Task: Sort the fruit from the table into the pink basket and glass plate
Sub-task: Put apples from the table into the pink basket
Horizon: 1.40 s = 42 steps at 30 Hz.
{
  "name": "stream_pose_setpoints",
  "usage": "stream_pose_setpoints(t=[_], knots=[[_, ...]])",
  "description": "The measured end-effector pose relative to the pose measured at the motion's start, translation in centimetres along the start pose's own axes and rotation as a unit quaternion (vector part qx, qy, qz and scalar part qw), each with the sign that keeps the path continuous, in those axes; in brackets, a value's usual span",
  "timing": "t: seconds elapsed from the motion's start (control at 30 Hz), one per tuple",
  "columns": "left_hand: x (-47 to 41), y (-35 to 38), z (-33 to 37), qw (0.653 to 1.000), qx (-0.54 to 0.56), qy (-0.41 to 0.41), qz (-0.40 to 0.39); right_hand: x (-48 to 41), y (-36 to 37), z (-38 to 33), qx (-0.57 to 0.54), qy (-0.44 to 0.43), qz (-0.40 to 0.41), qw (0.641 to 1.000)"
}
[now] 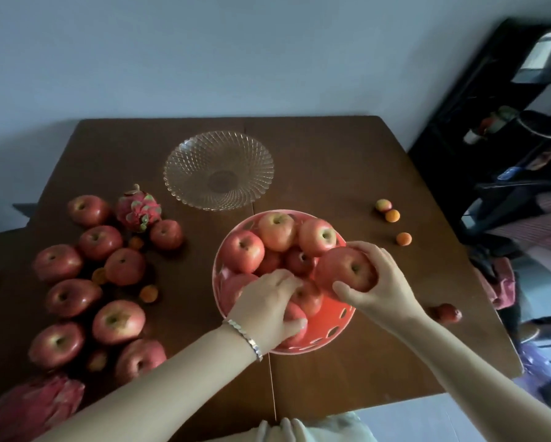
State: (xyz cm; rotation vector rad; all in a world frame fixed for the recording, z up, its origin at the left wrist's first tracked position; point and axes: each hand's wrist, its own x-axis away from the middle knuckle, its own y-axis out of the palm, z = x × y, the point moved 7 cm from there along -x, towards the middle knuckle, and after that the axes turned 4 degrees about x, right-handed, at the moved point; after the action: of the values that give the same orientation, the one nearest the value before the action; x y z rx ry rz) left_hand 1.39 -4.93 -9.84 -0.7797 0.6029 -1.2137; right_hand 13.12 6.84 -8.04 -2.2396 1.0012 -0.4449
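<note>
Red apple [347,269] gripped by right hand [382,279], left hand [268,307] fingers curled on basket [331,333] apples

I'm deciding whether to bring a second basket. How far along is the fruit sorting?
Partway. The pink basket already holds several apples. The right hand grips an apple over it; the left hand rests on another inside. The glass plate is empty, and many apples, dragon fruit and small fruits remain.

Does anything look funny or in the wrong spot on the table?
Nothing is spilled or broken. One thing stands out: the glass plate is empty while apples crowd the pink basket. A small red fruit also sits alone near the table's right edge.
</note>
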Motion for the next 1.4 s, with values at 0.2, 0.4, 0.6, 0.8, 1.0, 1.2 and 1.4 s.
stream_pose_setpoints(t=[0.2, 0.4, 0.6, 0.8, 1.0, 1.2, 1.4], knots=[[0.7, 4.3, -0.3, 0.969, -0.229, -0.030, -0.088, 1.6, 2.9, 0.8, 0.154, -0.172, 0.028, 0.972], [0.8, 4.0, -1.0, 0.963, -0.249, -0.076, -0.072, 2.3, 3.6, 1.0, 0.225, -0.230, 0.033, 0.946], [0.0, 3.9, -1.3, 0.964, -0.230, -0.067, -0.116, 1.9, 3.5, 1.0, 0.255, -0.237, 0.021, 0.937], [0.3, 3.8, -1.5, 0.973, -0.202, -0.062, -0.092, 2.1, 4.2, 1.5, 0.266, -0.241, -0.007, 0.933], [0.7, 4.4, -1.3, 0.959, -0.247, -0.051, -0.130, 1.4, 5.0, 1.6, 0.333, -0.278, -0.068, 0.898], [0.1, 4.4, -0.7, 0.954, -0.267, -0.050, -0.130, 0.5, 5.3, 0.8, 0.355, -0.280, -0.116, 0.885], [-0.3, 3.8, -1.2, 0.958, -0.232, -0.045, -0.164, 0.1, 5.0, 0.1, 0.352, -0.310, -0.156, 0.869]])
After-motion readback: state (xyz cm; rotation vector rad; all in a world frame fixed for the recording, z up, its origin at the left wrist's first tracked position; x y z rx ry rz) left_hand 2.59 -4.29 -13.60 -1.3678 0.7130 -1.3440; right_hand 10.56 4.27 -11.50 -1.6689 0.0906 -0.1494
